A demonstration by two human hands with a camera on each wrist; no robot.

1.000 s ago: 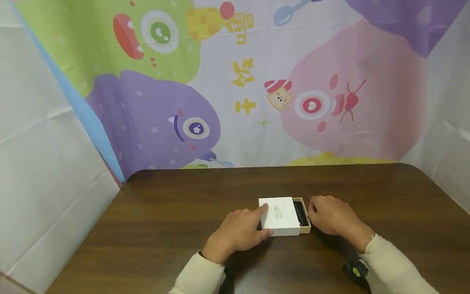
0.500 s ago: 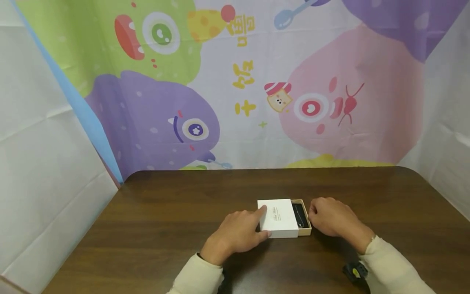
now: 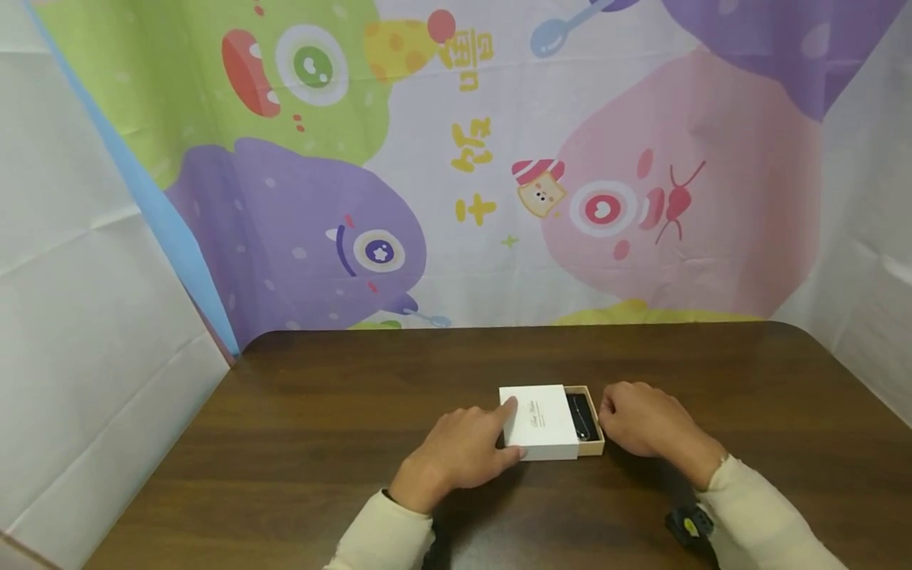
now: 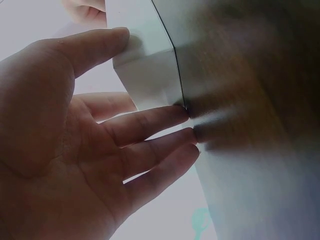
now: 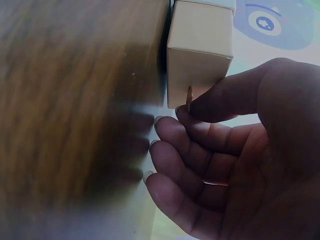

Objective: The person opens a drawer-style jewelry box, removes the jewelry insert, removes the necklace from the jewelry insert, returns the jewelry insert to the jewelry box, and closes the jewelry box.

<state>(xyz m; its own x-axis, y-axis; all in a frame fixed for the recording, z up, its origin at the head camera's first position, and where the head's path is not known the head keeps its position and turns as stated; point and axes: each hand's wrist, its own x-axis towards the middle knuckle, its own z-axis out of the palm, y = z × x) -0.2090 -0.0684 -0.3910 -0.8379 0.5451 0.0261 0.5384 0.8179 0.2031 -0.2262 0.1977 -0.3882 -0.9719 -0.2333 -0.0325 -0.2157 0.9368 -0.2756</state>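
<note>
A white box sleeve (image 3: 540, 423) with small printed lettering lies flat on the table. Out of its right end sticks a tan inner drawer (image 3: 591, 449), holding a black insert (image 3: 583, 416) with a thin silvery item on it. My left hand (image 3: 461, 447) holds the sleeve's left end between thumb and index finger; in the left wrist view its other fingers (image 4: 150, 155) extend down beside the box. At the drawer's right end, my right hand (image 3: 647, 419) pinches a small tab (image 5: 189, 96) between thumb and index finger, the other fingers curled.
The brown wooden table (image 3: 299, 412) stretches around the box. Behind it hangs a cartoon-printed cloth (image 3: 492, 261), with white cloth (image 3: 93, 261) at the left side. A dark wrist device (image 3: 689, 526) sits by the right sleeve.
Slightly more of the drawer and its black insert shows beyond the sleeve than a second ago. Both hands keep their hold, and the view has shifted a little.
</note>
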